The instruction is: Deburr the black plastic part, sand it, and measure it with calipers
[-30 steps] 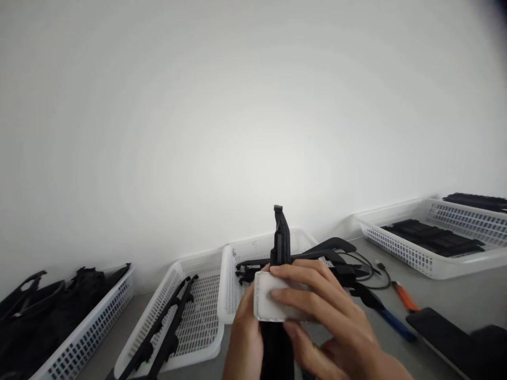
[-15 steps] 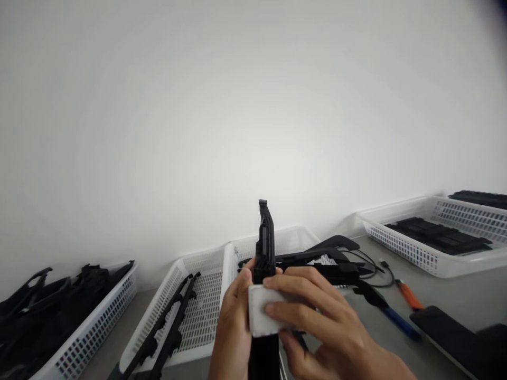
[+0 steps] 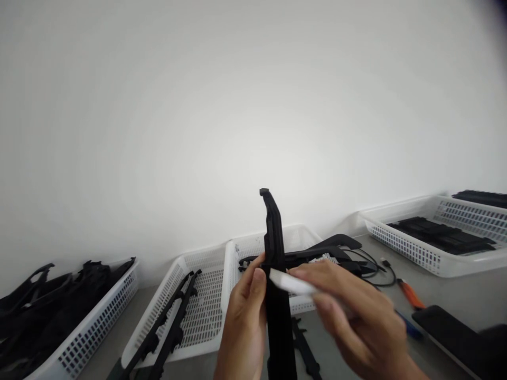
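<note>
My left hand (image 3: 245, 311) is wrapped round a long black plastic trim strip (image 3: 279, 316), held upright with its narrow hooked tip pointing up. Between the fingers and thumb of my right hand (image 3: 356, 311) is a white block-like pad (image 3: 293, 284), blurred by motion and seen edge-on. The pad's left end meets the strip just beside my left thumb. The strip's lower end runs out of the bottom of the view.
White perforated baskets hold black parts: one at far left (image 3: 95, 319), one with two slim strips (image 3: 208, 345), one behind my hands (image 3: 228, 285), one at right (image 3: 420, 258). An orange-handled tool (image 3: 412, 294), a cable (image 3: 390, 272) and a black flat piece (image 3: 447, 327) lie at right.
The white pad has turned from face-on to edge-on, and my right hand has shifted right. The strip has moved slightly up and right, with my left hand still round it.
</note>
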Available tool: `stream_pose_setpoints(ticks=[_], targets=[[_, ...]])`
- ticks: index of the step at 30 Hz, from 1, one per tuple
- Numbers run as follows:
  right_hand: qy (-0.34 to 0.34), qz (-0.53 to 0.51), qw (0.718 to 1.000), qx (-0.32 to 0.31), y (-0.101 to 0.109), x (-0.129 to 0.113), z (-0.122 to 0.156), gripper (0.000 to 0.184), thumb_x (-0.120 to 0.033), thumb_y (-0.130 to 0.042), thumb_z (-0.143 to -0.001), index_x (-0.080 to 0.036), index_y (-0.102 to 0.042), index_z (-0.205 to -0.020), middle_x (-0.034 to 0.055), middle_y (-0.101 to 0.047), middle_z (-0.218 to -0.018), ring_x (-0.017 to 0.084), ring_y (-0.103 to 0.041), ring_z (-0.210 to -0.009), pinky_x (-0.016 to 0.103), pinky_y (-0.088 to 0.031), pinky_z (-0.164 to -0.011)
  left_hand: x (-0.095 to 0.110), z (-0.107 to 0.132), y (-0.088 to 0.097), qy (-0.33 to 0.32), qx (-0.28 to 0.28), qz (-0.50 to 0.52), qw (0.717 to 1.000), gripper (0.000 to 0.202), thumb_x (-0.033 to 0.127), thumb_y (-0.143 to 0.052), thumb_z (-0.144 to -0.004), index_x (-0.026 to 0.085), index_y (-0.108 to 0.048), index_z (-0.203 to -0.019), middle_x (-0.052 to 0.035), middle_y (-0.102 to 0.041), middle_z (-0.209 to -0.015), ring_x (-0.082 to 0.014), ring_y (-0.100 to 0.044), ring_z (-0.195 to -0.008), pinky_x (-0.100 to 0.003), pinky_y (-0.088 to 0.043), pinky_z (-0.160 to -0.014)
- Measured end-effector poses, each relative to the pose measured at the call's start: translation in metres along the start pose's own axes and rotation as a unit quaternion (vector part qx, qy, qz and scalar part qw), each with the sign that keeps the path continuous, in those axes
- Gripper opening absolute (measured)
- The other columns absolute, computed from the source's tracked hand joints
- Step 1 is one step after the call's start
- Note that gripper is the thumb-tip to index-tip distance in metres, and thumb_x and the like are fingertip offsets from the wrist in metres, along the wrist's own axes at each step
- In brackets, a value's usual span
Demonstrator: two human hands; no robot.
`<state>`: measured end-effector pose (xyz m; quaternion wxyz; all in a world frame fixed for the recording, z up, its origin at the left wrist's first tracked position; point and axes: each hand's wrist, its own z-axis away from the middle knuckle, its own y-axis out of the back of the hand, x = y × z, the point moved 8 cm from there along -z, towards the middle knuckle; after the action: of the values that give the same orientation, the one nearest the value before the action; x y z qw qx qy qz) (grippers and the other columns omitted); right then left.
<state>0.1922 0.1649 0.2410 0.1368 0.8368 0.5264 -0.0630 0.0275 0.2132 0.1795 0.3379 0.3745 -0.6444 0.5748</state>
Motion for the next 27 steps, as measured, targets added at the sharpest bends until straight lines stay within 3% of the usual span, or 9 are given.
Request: stream_pose_setpoints(ticks=[2, 4, 8, 12, 15, 20, 24, 27], targets=[[-0.109, 0.021, 0.993, 0.049, 0.016, 0.02, -0.001, 0.018, -0.019, -0.061, -0.102, -0.025, -0.079, -0.102, -0.0006, -0.083, -0.086, 0.016, -0.079, -0.071, 0.02, -0.06, -0.062, -0.003, 0.001, -0.009, 0.007, -0.049, -0.006, 0.999, 0.053, 0.055, -0.078, -0.093, 0.024, -0.076, -0.137, -0.0136, -0.076, -0.143, -0.0397, -0.055, -0.149, -0.056, -0.036, -0.128], [-0.165, 0.014, 0.985, 0.045, 0.021, 0.03, -0.003, 0.017, -0.028, -0.068, -0.101, -0.026, -0.079, -0.088, -0.0029, -0.081, -0.076, 0.015, -0.076, -0.062, 0.018, -0.056, -0.054, -0.006, 0.003, -0.017, 0.026, -0.093, -0.003, 0.995, 0.053, 0.052, -0.078, -0.095, 0.025, -0.074, -0.14, -0.0142, -0.074, -0.145, -0.0404, -0.054, -0.149, -0.058, -0.034, -0.129], [-0.148, -0.028, 0.988, -0.026, 0.012, 0.028, -0.011, 0.02, -0.04, -0.077, -0.096, -0.027, -0.079, -0.081, -0.003, -0.081, -0.073, 0.015, -0.076, -0.059, 0.019, -0.056, -0.053, -0.009, 0.006, -0.023, 0.047, -0.14, 0.03, 0.989, 0.052, 0.048, -0.08, -0.094, 0.026, -0.074, -0.14, -0.014, -0.076, -0.142, -0.0401, -0.057, -0.147, -0.058, -0.036, -0.127], [-0.131, 0.014, 0.991, 0.012, 0.016, 0.024, -0.01, 0.015, -0.035, -0.078, -0.096, -0.026, -0.079, -0.083, -0.0028, -0.081, -0.073, 0.014, -0.075, -0.058, 0.019, -0.055, -0.054, -0.005, 0.003, -0.02, 0.032, -0.145, 0.025, 0.989, 0.049, 0.043, -0.085, -0.09, 0.027, -0.077, -0.136, -0.0123, -0.077, -0.139, -0.0381, -0.059, -0.144, -0.054, -0.039, -0.126], [-0.125, 0.016, 0.992, 0.002, 0.014, 0.022, -0.009, 0.014, -0.033, -0.078, -0.096, -0.026, -0.078, -0.084, -0.0031, -0.081, -0.073, 0.014, -0.075, -0.059, 0.019, -0.055, -0.054, -0.001, 0.003, -0.019, 0.027, -0.149, 0.01, 0.988, 0.047, 0.043, -0.084, -0.091, 0.026, -0.078, -0.134, -0.0131, -0.078, -0.137, -0.0381, -0.061, -0.142, -0.053, -0.04, -0.124], [-0.153, 0.038, 0.987, 0.024, 0.024, 0.023, -0.012, 0.018, -0.038, -0.079, -0.095, -0.027, -0.079, -0.081, -0.0037, -0.08, -0.071, 0.014, -0.073, -0.056, 0.02, -0.053, -0.052, 0.002, 0.001, -0.016, 0.021, -0.137, -0.01, 0.99, 0.046, 0.042, -0.084, -0.091, 0.026, -0.079, -0.134, -0.0119, -0.079, -0.136, -0.0353, -0.065, -0.137, -0.049, -0.038, -0.125], [-0.158, -0.006, 0.987, 0.026, 0.024, 0.022, -0.014, 0.028, -0.045, -0.077, -0.097, -0.027, -0.077, -0.075, -0.0023, -0.079, -0.069, 0.015, -0.073, -0.055, 0.02, -0.054, -0.05, -0.009, 0.004, -0.023, 0.063, -0.187, 0.044, 0.979, 0.046, 0.043, -0.088, -0.088, 0.028, -0.08, -0.131, -0.0083, -0.083, -0.125, -0.0277, -0.074, -0.12, -0.037, -0.052, -0.109], [-0.158, -0.01, 0.987, 0.021, 0.023, 0.024, -0.014, 0.025, -0.044, -0.078, -0.096, -0.027, -0.078, -0.076, -0.0022, -0.08, -0.071, 0.014, -0.074, -0.056, 0.019, -0.053, -0.05, -0.011, 0.006, -0.03, 0.08, -0.218, 0.082, 0.969, 0.039, 0.039, -0.091, -0.086, 0.03, -0.084, -0.124, -0.0033, -0.086, -0.115, -0.0187, -0.078, -0.104, -0.026, -0.056, -0.095]])
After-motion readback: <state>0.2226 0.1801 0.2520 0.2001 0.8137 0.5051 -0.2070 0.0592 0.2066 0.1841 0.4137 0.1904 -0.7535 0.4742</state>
